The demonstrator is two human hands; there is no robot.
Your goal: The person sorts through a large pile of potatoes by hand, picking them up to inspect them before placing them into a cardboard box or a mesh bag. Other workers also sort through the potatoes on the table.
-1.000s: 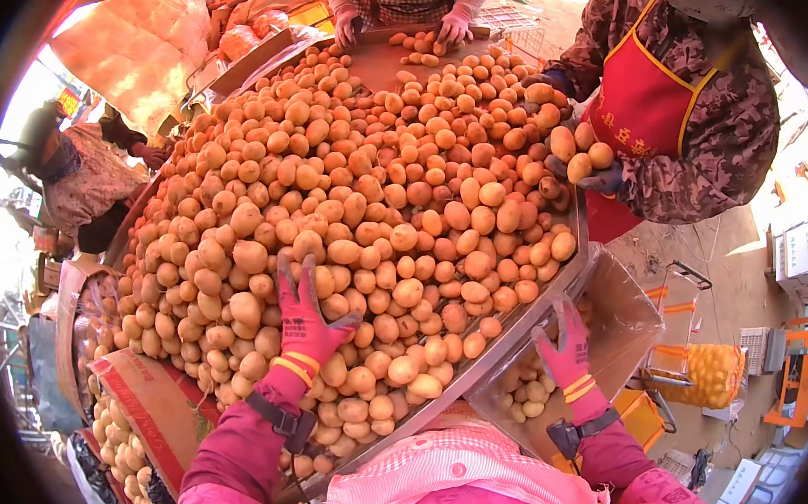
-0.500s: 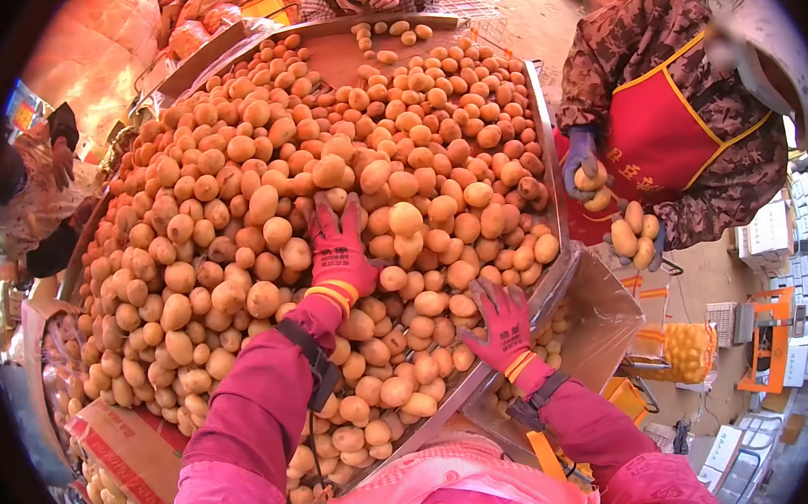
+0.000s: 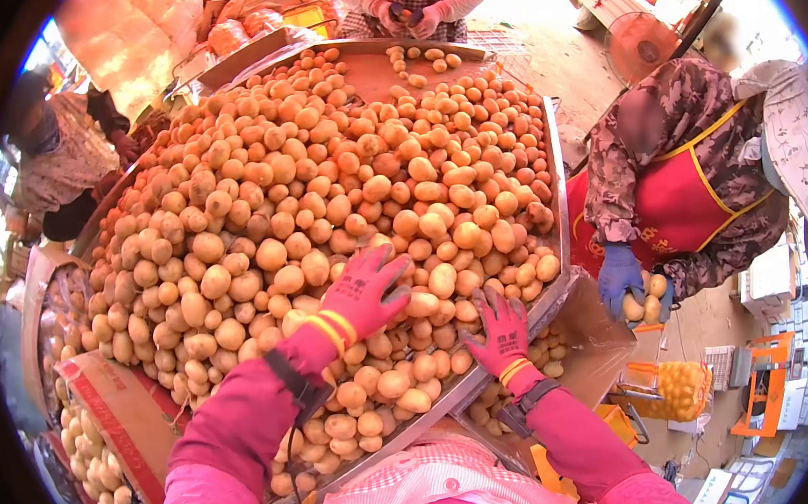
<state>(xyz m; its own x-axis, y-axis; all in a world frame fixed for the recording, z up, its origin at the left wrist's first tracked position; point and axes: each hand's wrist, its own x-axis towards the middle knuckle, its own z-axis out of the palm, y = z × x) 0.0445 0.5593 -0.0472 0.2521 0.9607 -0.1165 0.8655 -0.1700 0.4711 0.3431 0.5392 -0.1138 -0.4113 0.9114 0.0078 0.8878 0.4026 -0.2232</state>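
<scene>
A large heap of potatoes covers a metal-edged sorting table. My left hand, in a pink-red glove with a dark wrist strap, lies on the potatoes near the middle of the heap. Its fingers are spread and point up and to the right, with nothing gripped. My right hand, gloved alike, rests at the near right side, just inside the table's metal rim. Its fingers are stretched apart over potatoes, and it holds none. The undersides of both hands are hidden.
At right, a person in a red apron holds several potatoes in blue gloves. Other people stand at the far end and far left. A cardboard box sits at near left. A netted bag of potatoes stands at lower right.
My left hand has drawn back toward me and turned rightward across the potatoes. My right hand stays near the rim. The person at right has lowered and brought both hands together; the view has tilted up slightly.
</scene>
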